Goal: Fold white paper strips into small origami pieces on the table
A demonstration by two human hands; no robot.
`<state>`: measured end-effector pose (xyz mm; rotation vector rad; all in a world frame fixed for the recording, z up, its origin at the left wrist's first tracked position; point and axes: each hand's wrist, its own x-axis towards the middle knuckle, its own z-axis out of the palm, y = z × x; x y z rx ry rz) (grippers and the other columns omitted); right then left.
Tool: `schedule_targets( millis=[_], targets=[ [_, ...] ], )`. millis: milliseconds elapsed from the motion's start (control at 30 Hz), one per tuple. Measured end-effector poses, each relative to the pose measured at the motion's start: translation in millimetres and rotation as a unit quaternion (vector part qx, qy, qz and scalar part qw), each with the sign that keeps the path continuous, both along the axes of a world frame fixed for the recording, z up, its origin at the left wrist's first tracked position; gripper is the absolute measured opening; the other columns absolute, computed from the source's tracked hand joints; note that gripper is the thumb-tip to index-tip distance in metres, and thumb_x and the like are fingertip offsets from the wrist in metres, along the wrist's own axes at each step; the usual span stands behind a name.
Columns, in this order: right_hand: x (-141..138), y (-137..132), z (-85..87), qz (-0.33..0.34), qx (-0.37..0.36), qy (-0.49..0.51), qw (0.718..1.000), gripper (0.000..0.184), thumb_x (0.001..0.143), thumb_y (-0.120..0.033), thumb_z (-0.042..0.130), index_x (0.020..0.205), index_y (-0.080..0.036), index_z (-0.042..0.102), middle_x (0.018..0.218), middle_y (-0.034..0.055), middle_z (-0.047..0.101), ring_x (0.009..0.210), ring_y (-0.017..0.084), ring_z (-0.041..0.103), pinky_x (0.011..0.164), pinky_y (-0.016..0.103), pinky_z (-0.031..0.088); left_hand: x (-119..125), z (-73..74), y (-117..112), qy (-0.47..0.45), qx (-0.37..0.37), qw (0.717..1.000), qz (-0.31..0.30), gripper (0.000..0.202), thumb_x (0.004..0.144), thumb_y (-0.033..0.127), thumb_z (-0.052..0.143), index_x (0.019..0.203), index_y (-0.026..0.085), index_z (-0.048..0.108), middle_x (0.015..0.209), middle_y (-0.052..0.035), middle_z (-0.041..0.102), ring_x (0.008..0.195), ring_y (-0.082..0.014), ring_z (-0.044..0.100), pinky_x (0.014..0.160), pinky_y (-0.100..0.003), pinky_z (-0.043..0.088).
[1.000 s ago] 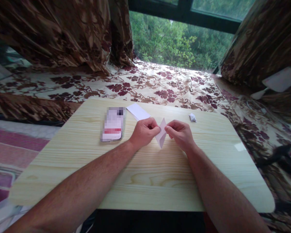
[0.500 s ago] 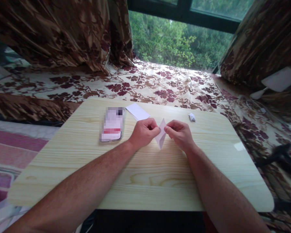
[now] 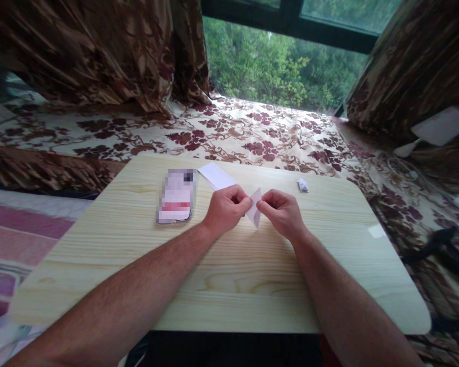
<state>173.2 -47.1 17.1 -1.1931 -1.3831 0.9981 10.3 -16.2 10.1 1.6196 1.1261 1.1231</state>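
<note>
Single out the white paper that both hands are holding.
The pointed paper, pinched by the left hand and right hand; the flat rectangular paper and the small folded paper lie on the table.

No writing is legible; the phone (image 3: 176,196) shows only pixelated blocks.

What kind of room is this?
It's probably a room in someone's home: patterned curtains hang by a big window, and flowery cloth lies beyond the pale table.
</note>
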Motion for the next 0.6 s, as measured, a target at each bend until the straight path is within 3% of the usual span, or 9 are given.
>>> schedule_targets(
  millis=[200,600],
  targets=[
    [-1.8,0.0,-0.2,-0.008,-0.018,-0.002,1.000,0.021,0.074,-0.029,0.066,0.062,-0.019,0.052,0.055,-0.0047,0.046,0.050,0.009,0.038,0.047,0.024,0.028,1.9,4.7,-1.6,-0.037,-0.033,0.999,-0.013,0.013,0.075,0.026,0.065,0.068,0.015,0.064,0.056,-0.0007,0.065,0.049,-0.0112,0.059,0.047,-0.020,0.042],
    [-3.4,-0.8,-5.1,-0.017,0.003,-0.055,0.998,0.027,0.074,-0.030,0.065,0.057,-0.019,0.048,0.052,-0.0051,0.042,0.048,0.008,0.032,0.045,0.024,0.021,-0.2,1.5,0.0,-0.055,-0.045,0.996,-0.052,0.020,0.079,0.033,0.069,0.075,0.014,0.065,0.062,-0.0047,0.070,0.052,-0.0130,0.063,0.048,-0.022,0.046]
  ],
)
